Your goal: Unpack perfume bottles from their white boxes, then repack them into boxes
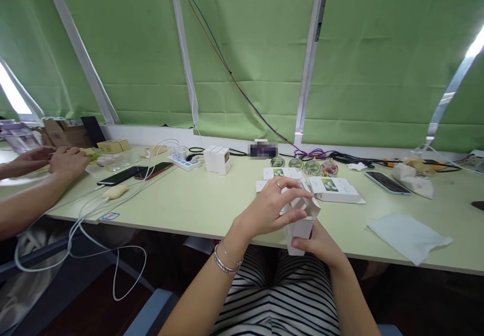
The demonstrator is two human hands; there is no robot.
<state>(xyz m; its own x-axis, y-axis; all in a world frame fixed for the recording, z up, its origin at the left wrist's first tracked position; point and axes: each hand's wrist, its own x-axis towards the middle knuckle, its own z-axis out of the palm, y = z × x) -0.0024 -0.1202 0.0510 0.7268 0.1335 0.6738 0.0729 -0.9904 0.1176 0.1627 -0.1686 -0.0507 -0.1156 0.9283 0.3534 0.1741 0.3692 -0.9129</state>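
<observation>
An upright white carton box (pixel 300 232) with its top flaps raised is at the table's front edge, just above my lap. My right hand (pixel 321 245) is wrapped round its lower part, the thumb across the front. Over the opened top lies my left hand (pixel 280 202), its bent fingers touching the flaps and its thumb apart from them. Whatever is inside the box is hidden. Just behind my hands lie flat white printed cartons (pixel 335 190), each with a green picture. Several round clear containers (pixel 312 166) with dried plant pieces stand behind those.
White boxes (pixel 217 159) stand near a power strip (pixel 185 162) on the left. Two dark phones (pixel 123 176) and white cables lie beside them. Another person's hands (pixel 70 160) work at far left. To the right are a phone (pixel 387 183), a white cloth (pixel 410 235) and a crumpled bag (pixel 414 177).
</observation>
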